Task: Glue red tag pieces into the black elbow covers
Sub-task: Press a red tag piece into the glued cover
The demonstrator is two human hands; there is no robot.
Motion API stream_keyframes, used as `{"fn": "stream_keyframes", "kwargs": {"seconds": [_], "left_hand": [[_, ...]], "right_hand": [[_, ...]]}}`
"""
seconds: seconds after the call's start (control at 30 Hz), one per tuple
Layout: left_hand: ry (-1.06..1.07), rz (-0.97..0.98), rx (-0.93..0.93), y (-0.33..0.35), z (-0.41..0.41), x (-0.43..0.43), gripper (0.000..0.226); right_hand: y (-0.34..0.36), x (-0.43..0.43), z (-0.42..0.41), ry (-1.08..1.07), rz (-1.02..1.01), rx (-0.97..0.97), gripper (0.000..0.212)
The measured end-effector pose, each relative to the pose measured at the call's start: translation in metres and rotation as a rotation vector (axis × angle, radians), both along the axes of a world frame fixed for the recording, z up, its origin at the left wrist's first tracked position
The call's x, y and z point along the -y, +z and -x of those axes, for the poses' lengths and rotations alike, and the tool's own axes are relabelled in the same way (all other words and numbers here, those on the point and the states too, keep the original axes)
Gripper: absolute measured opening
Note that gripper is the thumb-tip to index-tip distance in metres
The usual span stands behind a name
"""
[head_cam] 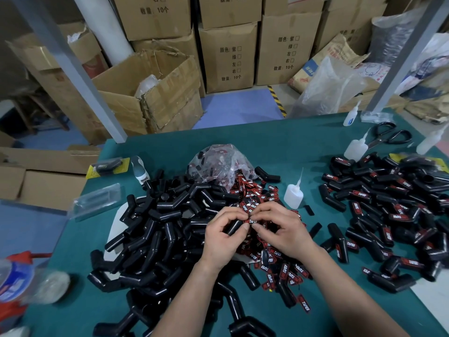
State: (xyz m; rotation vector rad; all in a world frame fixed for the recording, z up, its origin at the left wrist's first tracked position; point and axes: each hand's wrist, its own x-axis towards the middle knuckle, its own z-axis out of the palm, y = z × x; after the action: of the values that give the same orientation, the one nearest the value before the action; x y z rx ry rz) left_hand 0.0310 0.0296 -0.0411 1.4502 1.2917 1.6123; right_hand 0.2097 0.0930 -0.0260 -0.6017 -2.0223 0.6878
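My left hand (222, 233) grips a black elbow cover (233, 226) above the middle of the table. My right hand (279, 228) pinches a red tag (252, 220) marked TAPER against that cover's end. A big heap of bare black elbow covers (158, 229) lies to the left. Loose red tags (255, 193) spill from a clear plastic bag (218, 164) behind my hands, and more red tags (286, 271) lie under my right forearm. A white glue bottle (294, 193) stands just right of the tags. Covers with tags on them (388, 210) are piled at the right.
The green table (291, 147) also carries more glue bottles (356, 148), black scissors (388, 137), a utility knife (141, 171) and a yellow card pack (108, 166). A plastic bottle (17, 280) stands at the lower left edge. Cardboard boxes (228, 57) fill the floor behind.
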Motion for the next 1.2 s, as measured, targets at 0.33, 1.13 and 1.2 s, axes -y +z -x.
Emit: {"fn": "stream_keyframes", "kwargs": {"seconds": [0.33, 1.13, 1.2], "left_hand": [[0.007, 0.029, -0.047, -0.0022, 0.0001, -0.0003, 0.022], [0.020, 0.056, 0.013, 0.0007, -0.0005, 0.0007, 0.014], [0.021, 0.057, 0.022, 0.0019, -0.0012, 0.0012, 0.014]], "right_hand": [[-0.0028, -0.0011, -0.0007, 0.014, 0.034, 0.008, 0.016], [-0.0022, -0.0059, -0.0064, 0.044, 0.093, -0.019, 0.016], [-0.0016, -0.0059, -0.0071, 0.051, 0.100, -0.030, 0.015]]}}
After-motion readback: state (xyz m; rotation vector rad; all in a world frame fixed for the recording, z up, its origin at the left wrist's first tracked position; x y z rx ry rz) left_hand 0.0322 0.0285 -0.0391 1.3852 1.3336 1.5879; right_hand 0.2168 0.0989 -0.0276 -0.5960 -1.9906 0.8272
